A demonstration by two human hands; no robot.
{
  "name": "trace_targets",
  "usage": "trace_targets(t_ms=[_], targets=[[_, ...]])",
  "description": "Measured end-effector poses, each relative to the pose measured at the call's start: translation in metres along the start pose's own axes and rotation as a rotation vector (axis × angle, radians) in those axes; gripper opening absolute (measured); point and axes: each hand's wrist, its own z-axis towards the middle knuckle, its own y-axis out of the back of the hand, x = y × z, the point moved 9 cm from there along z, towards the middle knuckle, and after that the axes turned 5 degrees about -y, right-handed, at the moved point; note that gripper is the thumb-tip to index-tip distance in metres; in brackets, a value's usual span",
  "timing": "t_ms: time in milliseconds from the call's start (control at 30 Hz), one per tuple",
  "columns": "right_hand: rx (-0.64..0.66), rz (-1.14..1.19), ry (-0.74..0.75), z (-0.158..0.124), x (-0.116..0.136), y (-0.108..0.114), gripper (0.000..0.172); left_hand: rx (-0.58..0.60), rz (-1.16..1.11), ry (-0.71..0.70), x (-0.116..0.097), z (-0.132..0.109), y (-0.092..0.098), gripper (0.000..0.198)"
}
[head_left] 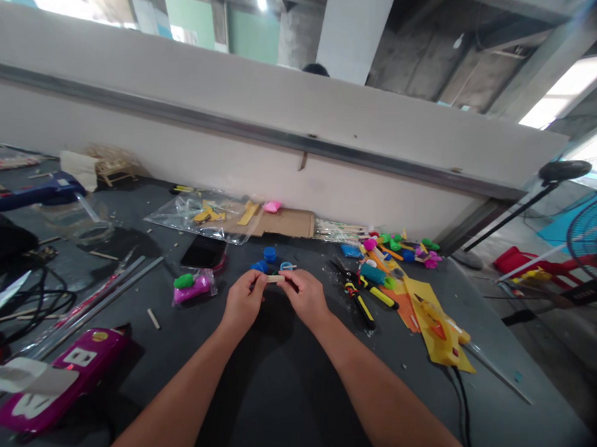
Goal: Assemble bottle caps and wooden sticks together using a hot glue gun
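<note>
Between my two hands, over the middle of the dark table, is a short pale wooden stick [275, 279]. My left hand [243, 299] pinches its left end between thumb and fingers. The right end is gripped the same way by my right hand [305, 296]. Just behind the hands are a blue cap [269, 254] and another blue piece [259, 266], partly hidden by my fingers. A light blue ring [287, 266] sits near my right fingertips. To the left of my left hand lies a packet of purple clay [195, 288] with a green lump on it.
Black-and-yellow pliers [359, 303] and a yellow glue gun [443, 334] on yellow sheet lie to the right. A purple power strip [64, 385], clear sticks and cables occupy the left. A phone [203, 253], cardboard [288, 224] and a white partition [262, 158] are behind.
</note>
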Motion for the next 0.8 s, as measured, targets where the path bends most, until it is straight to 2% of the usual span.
trace_targets(t_ms=[400, 600, 800], targets=[[0.001, -0.089, 0.082, 0.000, 0.007, -0.004, 0.020, -0.026, -0.002, -0.017, 0.001, -0.001, 0.004, 0.025], [-0.057, -0.029, 0.028, 0.001, 0.003, 0.004, 0.020, -0.038, -0.149, -0.002, 0.000, 0.000, 0.002, 0.026], [-0.053, 0.022, 0.007, 0.001, 0.002, 0.008, 0.021, -0.102, -0.316, 0.094, 0.010, 0.002, 0.004, 0.024]])
